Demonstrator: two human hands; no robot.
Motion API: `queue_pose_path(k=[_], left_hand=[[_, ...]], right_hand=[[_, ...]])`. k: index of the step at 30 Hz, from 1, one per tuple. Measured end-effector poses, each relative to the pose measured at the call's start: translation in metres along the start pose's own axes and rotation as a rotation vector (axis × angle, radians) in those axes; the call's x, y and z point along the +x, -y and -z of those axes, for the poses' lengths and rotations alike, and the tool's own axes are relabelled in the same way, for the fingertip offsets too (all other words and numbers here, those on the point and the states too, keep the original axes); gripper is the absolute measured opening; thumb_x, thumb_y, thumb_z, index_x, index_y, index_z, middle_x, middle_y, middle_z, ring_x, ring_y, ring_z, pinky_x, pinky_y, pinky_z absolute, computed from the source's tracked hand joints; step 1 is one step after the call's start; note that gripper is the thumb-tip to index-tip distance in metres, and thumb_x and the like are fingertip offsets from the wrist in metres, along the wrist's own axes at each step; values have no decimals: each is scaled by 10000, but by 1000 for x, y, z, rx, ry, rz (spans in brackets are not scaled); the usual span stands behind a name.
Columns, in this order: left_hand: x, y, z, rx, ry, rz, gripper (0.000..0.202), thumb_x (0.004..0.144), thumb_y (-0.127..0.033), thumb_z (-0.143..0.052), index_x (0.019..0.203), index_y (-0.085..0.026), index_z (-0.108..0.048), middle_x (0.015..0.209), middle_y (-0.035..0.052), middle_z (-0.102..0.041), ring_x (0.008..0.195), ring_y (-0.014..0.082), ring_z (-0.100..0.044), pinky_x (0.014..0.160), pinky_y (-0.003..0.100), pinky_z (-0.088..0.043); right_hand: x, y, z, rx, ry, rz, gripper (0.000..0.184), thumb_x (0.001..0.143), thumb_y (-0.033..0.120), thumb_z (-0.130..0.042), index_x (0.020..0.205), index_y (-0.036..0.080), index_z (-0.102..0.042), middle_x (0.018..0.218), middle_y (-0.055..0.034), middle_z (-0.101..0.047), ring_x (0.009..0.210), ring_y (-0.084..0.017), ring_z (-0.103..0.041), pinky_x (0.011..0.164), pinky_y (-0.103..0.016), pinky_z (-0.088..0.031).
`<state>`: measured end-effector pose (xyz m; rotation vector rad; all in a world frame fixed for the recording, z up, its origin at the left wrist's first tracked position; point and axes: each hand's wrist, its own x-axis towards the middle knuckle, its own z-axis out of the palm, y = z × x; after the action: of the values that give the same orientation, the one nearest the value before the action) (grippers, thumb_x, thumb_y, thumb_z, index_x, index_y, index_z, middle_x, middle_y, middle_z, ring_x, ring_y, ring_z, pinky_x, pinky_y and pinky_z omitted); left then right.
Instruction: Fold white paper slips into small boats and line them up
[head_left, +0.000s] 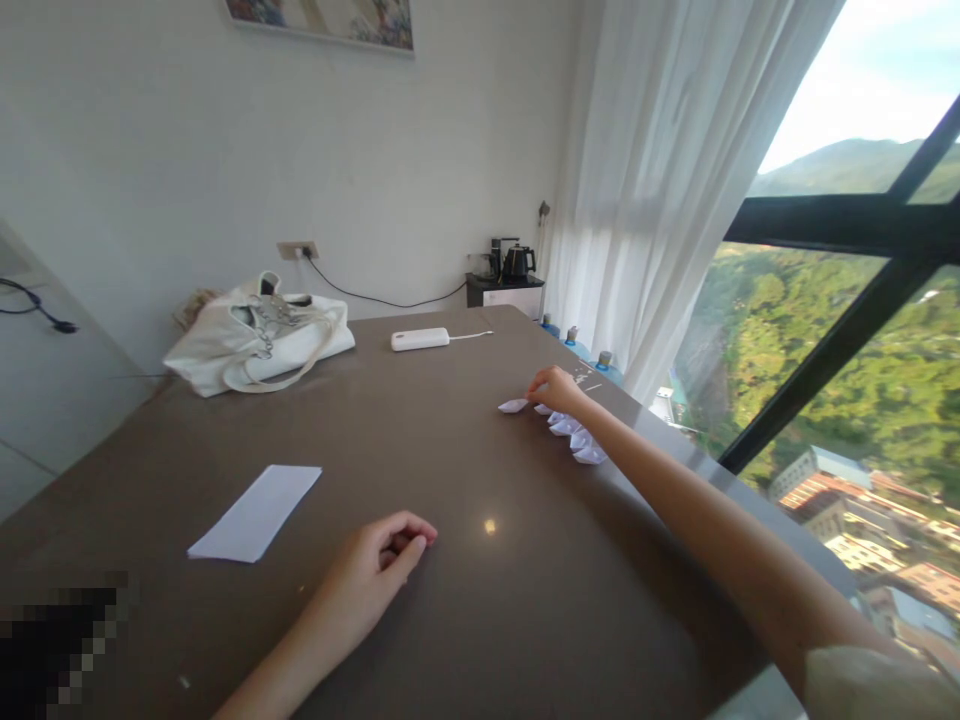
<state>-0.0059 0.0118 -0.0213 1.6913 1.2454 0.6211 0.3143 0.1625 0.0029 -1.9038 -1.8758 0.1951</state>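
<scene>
Clearly, right hand (556,388) was nearer: small white folded-paper boat (513,406) lay just left of its fingertips, long axis sideways, one pointed end toward them. Fingers bent down, grip partly hidden; from where I stood, couldn't tell whether they pinched boat's tip or hung just off it. Close row of white folded-paper boats (581,440) ran from beneath that hand back toward person. Left hand (397,548) was well apart, loosely curled, nothing visible in it, flat white paper stack (255,512) off to its left.
</scene>
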Motion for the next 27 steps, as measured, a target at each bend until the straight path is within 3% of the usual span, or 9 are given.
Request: queue_pose_path(k=[3, 9, 12, 15, 18, 20, 22, 24, 27], left_hand=[[0, 0, 0, -16, 2, 6, 278, 774, -406, -535, 833, -156, -642, 765, 52, -630, 639, 160, -555, 542, 232, -411], [1, 2, 1, -37, -2, -11, 271, 776, -393, -533, 835, -155, -648, 747, 44, -623, 624, 152, -553, 539, 239, -426], [1, 1, 1, -68, -10, -12, 267, 775, -387, -529, 822, -147, -635, 739, 43, -617, 611, 148, -560, 519, 235, -430], [1, -2, 4, -38, -42, -25, 258, 774, -385, -530, 828, -153, -629, 749, 49, -635, 623, 161, -581, 534, 249, -447], [0, -4, 17, 168, -169, -106, 205, 772, -357, -544, 822, -181, -637, 765, 51, -659, 695, 192, -609, 637, 287, -473], [0, -3, 32, 437, -299, -170, 191, 778, -344, -526, 839, -200, -635, 838, 59, -661, 745, 218, -608, 683, 317, -470], [0, 1, 51, 721, -451, -223, 217, 783, -340, -513, 876, -183, -630, 944, 98, -646, 937, 282, -582, 841, 382, -437], [0, 9, 70, 949, -543, -172, 321, 806, -363, -479, 987, -133, -611, 1013, 155, -622, 1008, 331, -550, 889, 428, -405], [-1, 21, 92, 1101, -553, 4, 519, 816, -495, -440, 1101, -78, -559, 1077, 212, -603, 1028, 367, -548, 861, 438, -417]], right_hand=[[-1, 0, -1, -6, -31, 19, 83, 657, 186, -704, 718, 162, -754, 917, -90, -708, 995, -243, -606, 896, -299, -424], [-9, 6, 8, 24, -98, 57, 115, 706, 185, -650, 768, 168, -745, 903, -73, -710, 918, -219, -630, 835, -280, -450], [-22, 19, 15, 43, -129, 86, 158, 765, 207, -592, 818, 158, -733, 906, -89, -707, 910, -227, -631, 793, -292, -459], [-47, 43, 15, 80, -80, 211, 150, 777, 200, -576, 816, 179, -720, 859, -53, -712, 854, -189, -640, 762, -260, -461], [-82, 72, 6, 126, 12, 419, 154, 773, 154, -564, 842, 193, -696, 859, -25, -703, 825, -163, -636, 765, -254, -455], [-108, 91, -3, 154, 100, 550, 155, 786, 160, -560, 886, 187, -676, 875, -38, -689, 829, -169, -631, 762, -267, -460], [-132, 107, -11, 150, 187, 622, 197, 789, 169, -567, 964, 198, -654, 931, -48, -670, 858, -178, -622, 761, -273, -464], [-153, 120, -18, 163, 232, 684, 234, 788, 178, -572, 1014, 200, -629, 979, -56, -650, 889, -179, -608, 783, -273, -459], [-175, 132, -25, 185, 303, 763, 253, 788, 178, -574, 1036, 213, -611, 1013, -45, -636, 919, -177, -590, 821, -277, -438]])
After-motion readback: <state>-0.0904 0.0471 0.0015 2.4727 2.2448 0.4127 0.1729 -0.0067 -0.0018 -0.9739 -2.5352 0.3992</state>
